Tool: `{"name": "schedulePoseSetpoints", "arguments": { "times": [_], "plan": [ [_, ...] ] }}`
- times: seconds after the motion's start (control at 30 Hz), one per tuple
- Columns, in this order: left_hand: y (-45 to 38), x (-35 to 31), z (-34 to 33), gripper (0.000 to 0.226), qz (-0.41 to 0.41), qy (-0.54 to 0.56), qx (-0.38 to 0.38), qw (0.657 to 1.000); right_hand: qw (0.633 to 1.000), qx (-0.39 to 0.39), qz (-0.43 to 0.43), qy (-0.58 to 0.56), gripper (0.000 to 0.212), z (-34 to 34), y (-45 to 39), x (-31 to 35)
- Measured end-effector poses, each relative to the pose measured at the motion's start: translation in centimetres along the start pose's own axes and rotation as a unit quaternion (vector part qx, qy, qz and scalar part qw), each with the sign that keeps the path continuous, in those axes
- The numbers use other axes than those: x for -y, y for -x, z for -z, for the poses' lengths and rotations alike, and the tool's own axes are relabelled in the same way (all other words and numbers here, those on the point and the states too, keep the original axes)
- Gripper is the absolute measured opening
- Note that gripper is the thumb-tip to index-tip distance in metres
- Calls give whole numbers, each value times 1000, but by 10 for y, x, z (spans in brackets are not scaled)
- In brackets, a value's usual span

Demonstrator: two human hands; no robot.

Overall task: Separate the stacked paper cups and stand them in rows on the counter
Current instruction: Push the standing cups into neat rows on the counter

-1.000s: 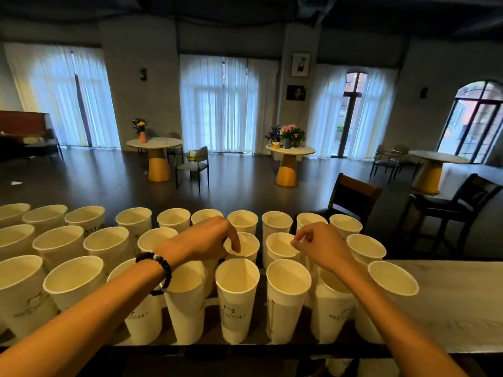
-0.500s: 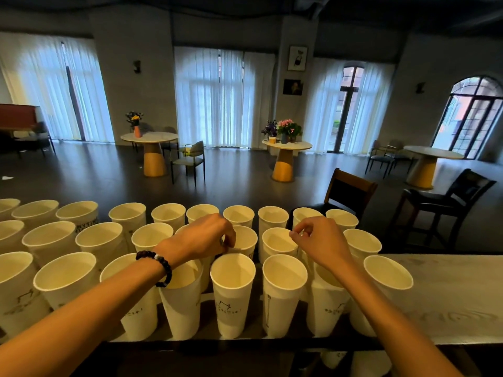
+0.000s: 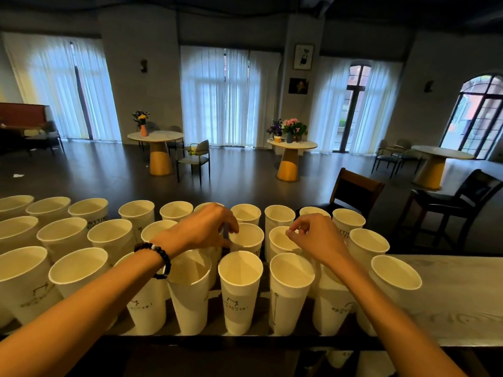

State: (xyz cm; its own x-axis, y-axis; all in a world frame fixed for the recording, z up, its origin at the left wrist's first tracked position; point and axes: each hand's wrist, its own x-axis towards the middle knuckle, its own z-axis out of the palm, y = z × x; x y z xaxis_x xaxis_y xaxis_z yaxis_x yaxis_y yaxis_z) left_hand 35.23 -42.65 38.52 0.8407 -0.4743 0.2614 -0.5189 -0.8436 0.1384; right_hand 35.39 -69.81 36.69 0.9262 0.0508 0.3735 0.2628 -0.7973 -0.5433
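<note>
Hands curl over upright cups (image 3: 246, 238): left (image 3: 206, 227) touches a rim, right (image 3: 318, 238) pinches another.

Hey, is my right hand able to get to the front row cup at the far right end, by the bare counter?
Probably yes. The right hand hovers over the middle row, and the end cup stands just right of that forearm with open counter beside it.

A café or event hall is showing itself here: round pedestal tables (image 3: 292, 145) are standing well apart on a dark polished floor (image 3: 239, 172), some carrying flower vases (image 3: 290, 129), with chairs (image 3: 194, 159) drawn near them. Sheer curtains (image 3: 217, 93) are hanging over tall windows, and branded paper cups (image 3: 239, 289) are crowding a bar-like surface (image 3: 457, 295).
</note>
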Motion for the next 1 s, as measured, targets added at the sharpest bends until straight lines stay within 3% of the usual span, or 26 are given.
{"name": "schedulePoseSetpoints", "arguments": {
  "times": [0.27, 0.4, 0.6, 1.0],
  "plan": [
    [78, 66, 89, 22, 87, 30, -164, 982, 994, 54, 79, -59, 16, -26, -2, 67],
    [120, 89, 87, 12, 134, 5, -103, 986, 983, 117, 139, -33, 15, -58, -1, 110],
    [120, 103, 56, 20, 128, -12, -45, 991, 970, 178, 158, 54, 30, -91, -3, 143],
    [90, 99, 16, 21, 130, 10, -17, 991, 955, 198, 159, 155, 21, -92, -5, 144]
  ]
}}
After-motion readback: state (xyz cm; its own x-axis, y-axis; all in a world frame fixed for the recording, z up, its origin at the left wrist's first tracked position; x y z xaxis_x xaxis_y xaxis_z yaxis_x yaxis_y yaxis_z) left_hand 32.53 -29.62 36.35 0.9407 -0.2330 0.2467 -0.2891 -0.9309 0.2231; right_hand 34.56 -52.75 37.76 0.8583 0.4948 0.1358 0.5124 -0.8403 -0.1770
